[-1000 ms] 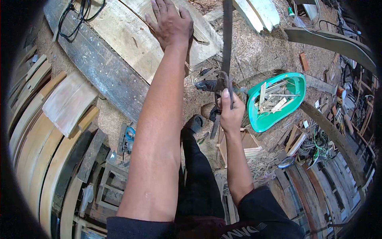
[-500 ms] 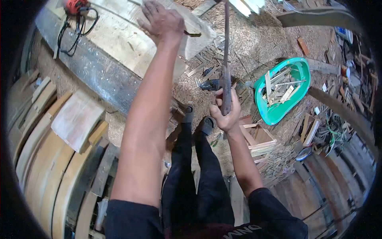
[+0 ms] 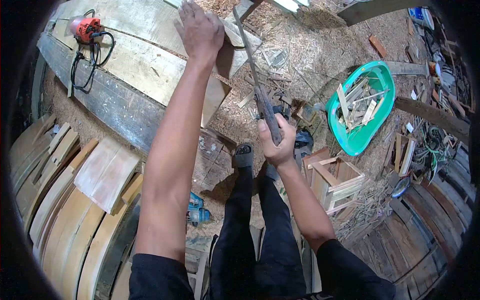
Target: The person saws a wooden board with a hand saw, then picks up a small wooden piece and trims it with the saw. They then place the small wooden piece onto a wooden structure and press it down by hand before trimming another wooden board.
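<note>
My left hand (image 3: 200, 31) is stretched out and rests palm-down on a small pale wooden block (image 3: 236, 44) lying on long planks (image 3: 140, 65). My right hand (image 3: 274, 141) grips the wooden handle of a long machete-like blade (image 3: 250, 65), which points up and away toward the block, its tip close to my left hand. My legs in dark trousers and sandalled feet (image 3: 243, 155) stand on sawdust-covered ground below.
A green plastic basin (image 3: 382, 120) of wood offcuts lies at right, a small wooden crate (image 3: 332, 182) beside my feet. A red power tool (image 3: 85, 29) with a black cord sits on the planks. Curved boards (image 3: 75, 200) are stacked at left; scrap wood clutters the right.
The blade has tilted left, its tip now close to the block under my left hand. The view has shifted, so the planks and the red tool show more fully.
</note>
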{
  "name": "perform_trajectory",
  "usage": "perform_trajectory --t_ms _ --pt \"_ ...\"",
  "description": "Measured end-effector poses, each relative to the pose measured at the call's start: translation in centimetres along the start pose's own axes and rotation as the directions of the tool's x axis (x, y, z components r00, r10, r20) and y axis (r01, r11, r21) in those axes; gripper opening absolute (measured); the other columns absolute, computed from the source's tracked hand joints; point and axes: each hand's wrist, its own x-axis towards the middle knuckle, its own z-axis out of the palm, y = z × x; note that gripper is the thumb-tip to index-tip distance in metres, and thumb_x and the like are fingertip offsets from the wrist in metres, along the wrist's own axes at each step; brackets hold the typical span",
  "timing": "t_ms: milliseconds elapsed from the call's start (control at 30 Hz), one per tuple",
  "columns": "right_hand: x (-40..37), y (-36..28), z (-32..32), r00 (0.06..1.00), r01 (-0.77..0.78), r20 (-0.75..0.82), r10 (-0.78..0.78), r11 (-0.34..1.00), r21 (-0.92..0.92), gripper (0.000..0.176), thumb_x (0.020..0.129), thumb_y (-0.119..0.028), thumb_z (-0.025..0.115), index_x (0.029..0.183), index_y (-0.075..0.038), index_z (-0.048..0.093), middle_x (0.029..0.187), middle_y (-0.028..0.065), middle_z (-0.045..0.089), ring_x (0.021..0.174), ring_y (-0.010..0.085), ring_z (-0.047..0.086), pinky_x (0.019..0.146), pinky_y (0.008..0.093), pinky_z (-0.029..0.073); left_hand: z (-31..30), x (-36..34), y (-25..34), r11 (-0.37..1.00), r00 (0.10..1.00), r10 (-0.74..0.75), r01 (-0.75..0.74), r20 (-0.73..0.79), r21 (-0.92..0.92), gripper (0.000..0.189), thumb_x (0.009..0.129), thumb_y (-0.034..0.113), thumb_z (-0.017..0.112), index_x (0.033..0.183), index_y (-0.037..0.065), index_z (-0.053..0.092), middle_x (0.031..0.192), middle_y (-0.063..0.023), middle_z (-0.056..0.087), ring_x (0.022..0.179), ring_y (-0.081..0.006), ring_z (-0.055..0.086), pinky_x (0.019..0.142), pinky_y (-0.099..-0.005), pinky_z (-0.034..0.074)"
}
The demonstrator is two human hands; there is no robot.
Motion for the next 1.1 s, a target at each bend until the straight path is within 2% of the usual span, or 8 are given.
perform_trajectory --t_ms 33,133,267,367,467,667,867,1100 --pt "0.1 0.3 -0.1 1.000 -0.009 0.012 0.009 1.000 -0.008 0.021 0.089 -0.019 0.070 0.079 -0.004 0.059 0.055 -0.0013 0.048 0.050 0.0056 0.045 0.048 0.0252 0.038 -0.7 0.0 1.0 0.998 0.998 -0.052 0.054 0.044 -0.040 0.063 0.097 0.031 0.040 0.146 -0.007 0.036 0.157 -0.0276 0.027 0.147 -0.0410 0.025 0.119 -0.0589 0.015" --pt "0.2 0.4 -0.3 0.999 -0.031 0.037 0.031 1.000 -0.006 0.020 0.090 -0.018 0.069 0.079 -0.004 0.059 0.057 -0.0012 0.050 0.051 0.0051 0.046 0.048 0.0255 0.038 0.4 0.9 0.8 0.987 0.984 -0.149 0.141 -0.099 -0.082 0.062 0.099 0.033 0.038 0.149 -0.005 0.033 0.159 -0.0240 0.025 0.148 -0.0386 0.023 0.118 -0.0629 0.013" --pt "0.7 -0.5 -1.0 0.998 -0.015 0.057 0.013 1.000 0.024 0.022 0.091 -0.017 0.068 0.077 -0.003 0.057 0.058 -0.0018 0.049 0.053 0.0049 0.045 0.048 0.0257 0.037 2.1 0.7 0.2 0.989 0.996 -0.056 0.065 -0.067 0.133 0.063 0.100 0.034 0.037 0.150 -0.004 0.030 0.160 -0.0203 0.026 0.149 -0.0372 0.023 0.119 -0.0620 0.011" --pt "0.6 0.6 -1.1 0.997 -0.020 0.072 0.019 1.000 0.014 0.022 0.091 -0.017 0.067 0.078 -0.003 0.057 0.057 -0.0029 0.046 0.053 0.0043 0.042 0.048 0.0252 0.034 1.5 0.7 0.6 0.990 0.996 -0.078 0.082 -0.036 0.118 0.065 0.099 0.035 0.040 0.149 -0.006 0.030 0.159 -0.0234 0.026 0.149 -0.0380 0.022 0.119 -0.0595 0.011" --pt "0.4 0.6 -1.1 0.997 -0.038 0.060 0.037 0.999 0.017 0.022 0.092 -0.018 0.066 0.079 -0.002 0.058 0.058 -0.0040 0.047 0.053 0.0037 0.041 0.048 0.0246 0.034 2.2 0.5 0.8 0.974 0.987 -0.125 0.141 -0.098 0.178 0.063 0.093 0.025 0.043 0.148 -0.006 0.035 0.157 -0.0218 0.031 0.148 -0.0336 0.026 0.121 -0.0519 0.013" --pt "0.2 0.3 0.0 0.999 -0.037 0.029 0.035 0.996 0.076 0.020 0.093 -0.018 0.065 0.081 -0.002 0.059 0.060 -0.0056 0.048 0.055 0.0026 0.043 0.049 0.0234 0.035 1.6 0.9 1.6 0.964 0.969 -0.237 0.244 -0.073 0.107 0.061 0.094 0.023 0.040 0.148 -0.006 0.034 0.158 -0.0227 0.030 0.148 -0.0338 0.026 0.121 -0.0541 0.013" --pt "-0.1 -0.6 0.6 1.000 0.014 -0.005 -0.014 0.999 0.045 0.019 0.093 -0.017 0.065 0.082 -0.002 0.060 0.060 -0.0039 0.050 0.055 0.0032 0.045 0.050 0.0235 0.037 2.2 1.1 1.2 0.957 0.969 -0.239 0.245 -0.060 0.156 0.063 0.093 0.022 0.040 0.149 -0.005 0.032 0.158 -0.0220 0.029 0.149 -0.0322 0.024 0.121 -0.0542 0.013" --pt "-0.7 -0.5 0.9 0.999 0.025 -0.036 -0.026 0.999 -0.031 0.020 0.093 -0.018 0.064 0.081 -0.002 0.061 0.059 -0.0034 0.050 0.054 0.0034 0.045 0.049 0.0238 0.037 1.9 1.5 1.9 0.959 0.964 -0.266 0.267 -0.030 0.091 0.062 0.093 0.022 0.040 0.149 -0.005 0.034 0.159 -0.0211 0.028 0.150 -0.0312 0.022 0.121 -0.0544 0.012"
